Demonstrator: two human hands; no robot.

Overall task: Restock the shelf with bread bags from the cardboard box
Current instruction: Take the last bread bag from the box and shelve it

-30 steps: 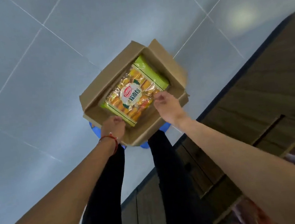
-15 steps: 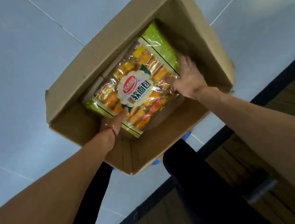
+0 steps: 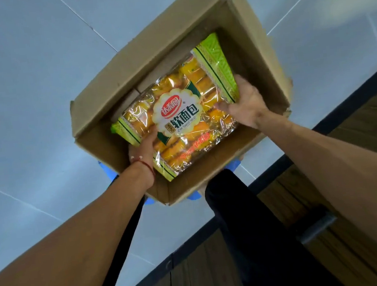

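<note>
An open cardboard box point(image 3: 167, 44) sits on the floor in front of me. A clear bread bag point(image 3: 179, 111) with green ends and a round label is tilted up inside it, its near side raised off the box bottom. My left hand point(image 3: 142, 148) grips the bag's left edge, thumb on top. My right hand point(image 3: 246, 102) holds the right edge beside the green end, fingers curled onto the film. The box bottom under the bag shows bare cardboard at the far left.
Something blue point(image 3: 108, 173) sticks out under the box. Pale grey floor tiles point(image 3: 35, 89) lie to the left and behind. A dark wooden shelf unit point(image 3: 359, 147) with a black base strip runs along the right. My black trouser legs point(image 3: 251, 229) stand below the box.
Both hands went from the box rim into the box and took hold of the bag. The bag's near edge has since lifted, and my view has moved closer to the box.
</note>
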